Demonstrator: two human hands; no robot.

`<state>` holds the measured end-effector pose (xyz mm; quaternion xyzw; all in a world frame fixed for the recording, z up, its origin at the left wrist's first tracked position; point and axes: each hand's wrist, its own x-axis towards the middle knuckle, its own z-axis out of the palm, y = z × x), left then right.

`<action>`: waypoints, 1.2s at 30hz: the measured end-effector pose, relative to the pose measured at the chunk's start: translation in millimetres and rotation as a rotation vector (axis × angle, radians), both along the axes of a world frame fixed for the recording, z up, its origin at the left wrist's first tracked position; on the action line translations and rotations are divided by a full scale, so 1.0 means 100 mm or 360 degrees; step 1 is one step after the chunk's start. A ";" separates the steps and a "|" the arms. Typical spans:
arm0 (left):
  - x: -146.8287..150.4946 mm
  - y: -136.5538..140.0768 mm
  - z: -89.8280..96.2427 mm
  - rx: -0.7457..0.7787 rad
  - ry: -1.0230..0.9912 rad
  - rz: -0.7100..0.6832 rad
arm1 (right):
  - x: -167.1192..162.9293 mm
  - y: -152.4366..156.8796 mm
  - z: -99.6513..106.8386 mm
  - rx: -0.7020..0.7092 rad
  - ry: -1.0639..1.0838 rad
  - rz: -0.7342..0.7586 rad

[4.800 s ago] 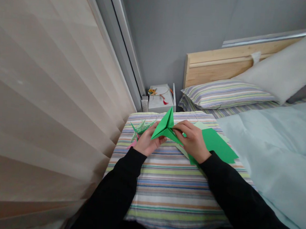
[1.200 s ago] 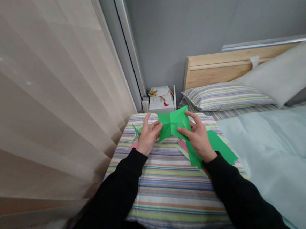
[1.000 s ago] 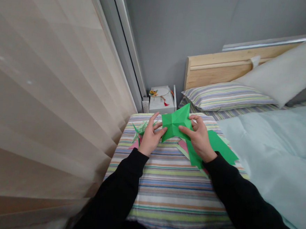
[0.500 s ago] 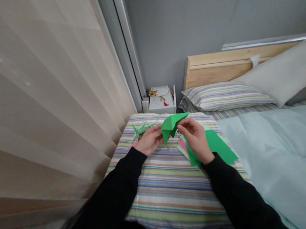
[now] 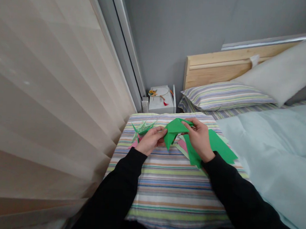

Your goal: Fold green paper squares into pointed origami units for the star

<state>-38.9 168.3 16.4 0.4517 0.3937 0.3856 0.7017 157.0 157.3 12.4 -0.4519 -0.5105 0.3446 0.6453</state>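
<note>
The folded paper point(image 5: 177, 126), green and creased into pointed flaps, is held above the striped cloth point(image 5: 174, 189), between the two hands. One flap points downward, toward the near side; the upper face slopes to the right.

The left hand point(image 5: 151, 139) supports the left side of the folded paper. Its thumb and fingers are clamped on the edge, the thumb uppermost. The right hand point(image 5: 200, 138) grips the opposite end, with thumb and fingers clamped on the folded layers. Both wrists are covered by black sleeves point(image 5: 116, 185).

To the right, partly beneath the right hand and forearm, lies a stack of loose sheets point(image 5: 220, 149): dark green on top, with pale green and pink edges exposed. To the left, near the left hand, lies a group of pointed paper shapes point(image 5: 143, 128) in light and dark green, with a pink piece point(image 5: 133, 144) just beside it.

Beyond the cloth stands a white cabinet point(image 5: 157, 107) bearing a red tassel point(image 5: 165, 102). A curtain point(image 5: 52, 97) hangs at the left; a striped pillow point(image 5: 230, 96) and a pale blue quilt point(image 5: 277, 140) lie at the right.
</note>
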 end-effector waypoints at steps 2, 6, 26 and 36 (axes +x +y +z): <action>0.01 0.00 -0.02 0.0068 0.0101 -0.0010 | -0.01 -0.01 0.01 -0.0018 0.0073 0.0033; 0.03 0.01 -0.06 0.0163 0.0192 0.0012 | -0.01 -0.06 0.03 0.0136 0.0087 0.0148; 0.08 -0.03 0.02 0.0139 -0.0169 0.0301 | -0.03 -0.08 -0.11 0.0720 -0.0929 -0.0050; 0.04 -0.04 0.09 0.0086 -0.0339 0.0151 | 0.00 -0.05 -0.12 0.0749 -0.1227 0.0083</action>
